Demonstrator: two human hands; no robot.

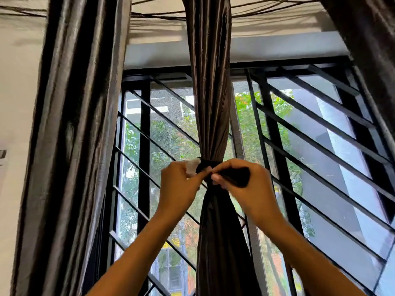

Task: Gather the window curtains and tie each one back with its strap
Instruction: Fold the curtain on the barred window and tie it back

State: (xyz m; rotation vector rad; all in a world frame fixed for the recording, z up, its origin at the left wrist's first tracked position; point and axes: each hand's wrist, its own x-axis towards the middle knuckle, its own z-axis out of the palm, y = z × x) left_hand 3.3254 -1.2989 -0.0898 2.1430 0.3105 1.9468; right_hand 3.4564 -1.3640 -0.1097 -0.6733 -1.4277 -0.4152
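Your left hand point(179, 184) pinches the pale end of the strap point(202, 164), and your right hand point(241, 182) at its 3 o'clock pinches the dark end; the strap wraps the middle curtain point(210, 92), cinched at centre frame, a loose curtain point(70, 124) at 9 o'clock, barred window point(310, 133) behind

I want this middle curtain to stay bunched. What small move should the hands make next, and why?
Probably press the two ends together. The strap already circles the middle curtain, the left hand pinches its pale end and the right hand its dark end, but the ends look unjoined.
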